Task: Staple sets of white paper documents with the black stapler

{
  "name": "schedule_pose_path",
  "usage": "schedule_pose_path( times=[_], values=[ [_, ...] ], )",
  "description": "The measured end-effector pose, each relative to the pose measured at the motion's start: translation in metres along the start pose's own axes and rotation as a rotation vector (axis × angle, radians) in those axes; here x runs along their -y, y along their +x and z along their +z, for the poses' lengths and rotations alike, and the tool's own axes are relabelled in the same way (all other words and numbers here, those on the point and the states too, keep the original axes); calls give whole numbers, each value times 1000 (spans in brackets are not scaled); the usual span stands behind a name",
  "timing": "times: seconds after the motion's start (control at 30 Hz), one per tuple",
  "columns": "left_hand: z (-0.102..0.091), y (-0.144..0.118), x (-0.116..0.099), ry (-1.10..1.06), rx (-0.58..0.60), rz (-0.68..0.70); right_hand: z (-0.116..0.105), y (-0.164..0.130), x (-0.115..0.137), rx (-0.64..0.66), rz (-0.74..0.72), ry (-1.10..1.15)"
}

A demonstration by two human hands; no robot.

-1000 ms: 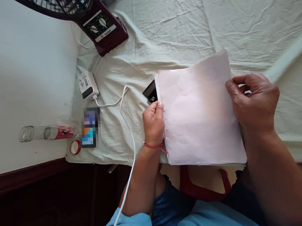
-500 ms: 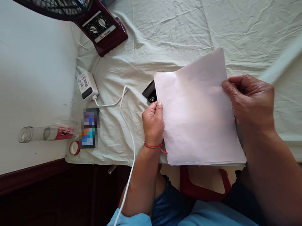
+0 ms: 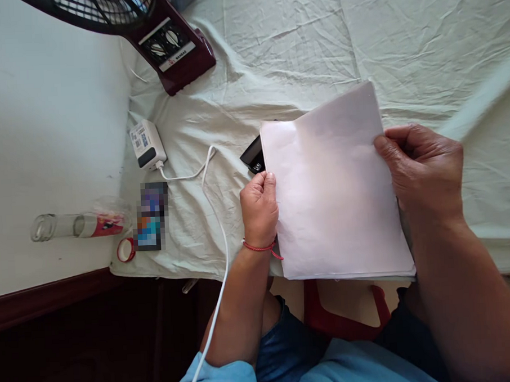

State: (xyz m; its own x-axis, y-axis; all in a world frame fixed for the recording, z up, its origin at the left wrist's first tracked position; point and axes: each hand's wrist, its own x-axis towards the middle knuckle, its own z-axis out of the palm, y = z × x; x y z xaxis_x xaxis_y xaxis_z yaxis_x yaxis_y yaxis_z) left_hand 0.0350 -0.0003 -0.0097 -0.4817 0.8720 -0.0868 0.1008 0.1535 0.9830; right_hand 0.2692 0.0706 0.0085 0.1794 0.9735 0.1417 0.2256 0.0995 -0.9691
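A stack of white paper point(image 3: 335, 204) is held up between my hands, its faces blank and its upper right corner raised. My left hand point(image 3: 259, 207) pinches the left edge, thumb on top; a red cord bracelet point(image 3: 257, 246) circles that wrist. On the right edge, my right hand point(image 3: 425, 169) grips the sheets between thumb and curled fingers. Partly hidden behind the paper, a black object point(image 3: 252, 156) lies on the cloth near my left hand; its kind cannot be made out.
A dark red fan point(image 3: 186, 64) stands at upper left on the pale tablecloth point(image 3: 274, 55). A white power bank-like box point(image 3: 147, 145) has a white cable point(image 3: 223, 237) running toward me. Near the wall are a blurred-out phone point(image 3: 152, 215), a glass bottle point(image 3: 85, 225) and a red-rimmed ring point(image 3: 126, 250).
The paper's raised upper right corner has shifted very slightly left and bends a little more. Both hands keep their hold in nearly the same place.
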Motion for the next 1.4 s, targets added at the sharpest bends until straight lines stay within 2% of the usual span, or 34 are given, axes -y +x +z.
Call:
schedule_pose_path(
  times=[0.1,0.3,0.4,0.53,0.7,0.9,1.13,1.27,1.4],
  values=[
    [-1,0,-1,25,1,16,-1,0,-1,7,-23,-83],
    [-2,-1,-1,16,0,36,-10,5,-22,42,-208,-633],
    [-1,-2,0,-15,10,23,-12,6,-29,101,-185,-754],
    [0,-2,-1,-60,15,-9,-9,4,-21,167,-135,-731],
    [0,-2,-1,-35,23,-1,-6,2,-7,225,-106,-569],
    [-1,-2,-1,46,25,41,-6,2,-9,234,-116,-530],
    [0,-3,-4,65,14,49,-6,2,-15,120,-173,-710],
    [0,-3,-2,3,15,36,-5,0,-11,133,-120,-639],
    [0,-4,0,-44,4,24,-5,0,-6,87,-92,-599]
  ],
)
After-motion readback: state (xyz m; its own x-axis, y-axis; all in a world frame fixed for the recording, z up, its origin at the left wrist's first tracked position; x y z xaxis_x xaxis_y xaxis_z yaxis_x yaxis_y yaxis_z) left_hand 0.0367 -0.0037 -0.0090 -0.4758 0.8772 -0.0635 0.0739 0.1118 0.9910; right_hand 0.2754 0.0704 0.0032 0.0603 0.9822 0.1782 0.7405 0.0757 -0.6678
